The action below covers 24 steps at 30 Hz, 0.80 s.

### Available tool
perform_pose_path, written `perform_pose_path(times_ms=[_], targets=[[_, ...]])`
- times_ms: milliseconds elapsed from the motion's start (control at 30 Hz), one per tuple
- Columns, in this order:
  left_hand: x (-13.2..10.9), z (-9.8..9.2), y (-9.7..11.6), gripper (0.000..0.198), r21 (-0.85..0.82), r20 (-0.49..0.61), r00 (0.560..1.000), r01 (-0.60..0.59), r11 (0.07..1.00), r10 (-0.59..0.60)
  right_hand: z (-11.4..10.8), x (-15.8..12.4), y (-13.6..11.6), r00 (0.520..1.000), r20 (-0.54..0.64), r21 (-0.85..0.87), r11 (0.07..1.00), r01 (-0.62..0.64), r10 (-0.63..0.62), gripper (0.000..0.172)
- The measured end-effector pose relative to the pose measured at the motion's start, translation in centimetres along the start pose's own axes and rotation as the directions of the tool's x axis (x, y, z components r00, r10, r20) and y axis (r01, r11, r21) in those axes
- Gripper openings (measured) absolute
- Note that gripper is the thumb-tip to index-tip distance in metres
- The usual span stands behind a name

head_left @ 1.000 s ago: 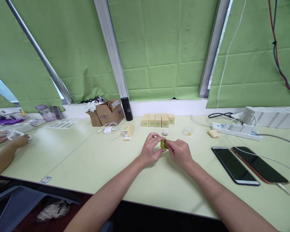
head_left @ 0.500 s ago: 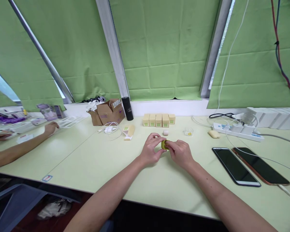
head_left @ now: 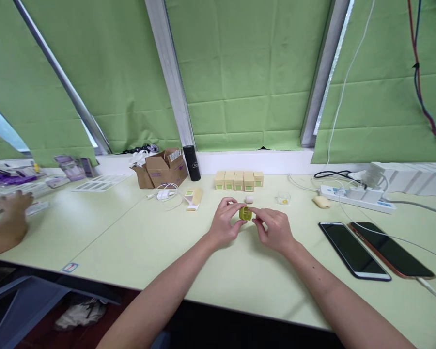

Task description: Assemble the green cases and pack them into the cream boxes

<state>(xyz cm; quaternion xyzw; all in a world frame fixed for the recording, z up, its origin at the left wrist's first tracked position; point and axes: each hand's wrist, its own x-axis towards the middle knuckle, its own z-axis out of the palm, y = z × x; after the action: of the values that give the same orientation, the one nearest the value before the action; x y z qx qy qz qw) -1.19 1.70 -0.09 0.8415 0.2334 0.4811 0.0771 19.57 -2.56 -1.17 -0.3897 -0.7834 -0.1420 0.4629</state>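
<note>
A small yellow-green hollow plastic piece (head_left: 245, 214) is held above the table, its open side turned towards me. My left hand (head_left: 225, 224) pinches it from the left, with thumb and fingers closed on its edges. At its right side, my right hand (head_left: 274, 228) has the index finger on the upper edge and the thumb close to the lower corner. Just beyond the hands stands a small white cylinder (head_left: 249, 199). A clear little dish (head_left: 283, 198) with something yellow in it lies to the right.
Small cardboard boxes (head_left: 239, 181) stand in a row at the back, left of a power strip (head_left: 356, 198). Two phones (head_left: 354, 249) lie at the right. An open carton (head_left: 165, 170), a black bottle (head_left: 191, 164) and a cable (head_left: 166, 194) are left. A co-worker's arm (head_left: 7, 225) reaches in.
The yellow-green piece has turned so its hollow side faces me, and my right fingers have moved out of it to its edge. The co-worker's hand has moved left, off the white tray.
</note>
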Motion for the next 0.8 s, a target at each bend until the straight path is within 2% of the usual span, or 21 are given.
perform_pose_path(times_ms=[67,233,367,533,667,800], targets=[[-0.1,0.0,-0.1,0.047,0.020,0.016,1.000,0.010,1.000,-0.010,-0.2,0.2,-0.4,1.000,-0.007,0.007,1.000,-0.028,0.028,0.042],[0.0,0.2,-0.3,0.048,0.048,0.034,0.999,0.008,0.999,-0.010,0.0,0.3,-0.7,0.994,0.089,0.001,0.998,-0.065,0.064,0.062],[0.0,0.4,-0.4,0.052,0.026,0.022,1.000,0.018,1.000,-0.018,0.6,0.0,-0.2,0.993,0.091,0.058,0.996,-0.074,0.069,0.062],[0.1,0.4,0.2,0.056,-0.056,-0.016,0.988,0.154,0.986,-0.155,0.8,0.2,-0.1,0.987,0.053,0.254,0.954,-0.158,0.150,0.059],[0.3,0.3,0.7,0.032,-0.141,-0.017,0.970,0.237,0.961,-0.242,0.8,0.3,-0.3,0.969,0.010,0.386,0.893,-0.233,0.248,0.051],[0.4,0.8,0.3,0.013,-0.165,-0.046,0.936,0.336,0.927,-0.348,1.1,0.2,-0.2,0.957,-0.003,0.436,0.862,-0.259,0.289,0.047]])
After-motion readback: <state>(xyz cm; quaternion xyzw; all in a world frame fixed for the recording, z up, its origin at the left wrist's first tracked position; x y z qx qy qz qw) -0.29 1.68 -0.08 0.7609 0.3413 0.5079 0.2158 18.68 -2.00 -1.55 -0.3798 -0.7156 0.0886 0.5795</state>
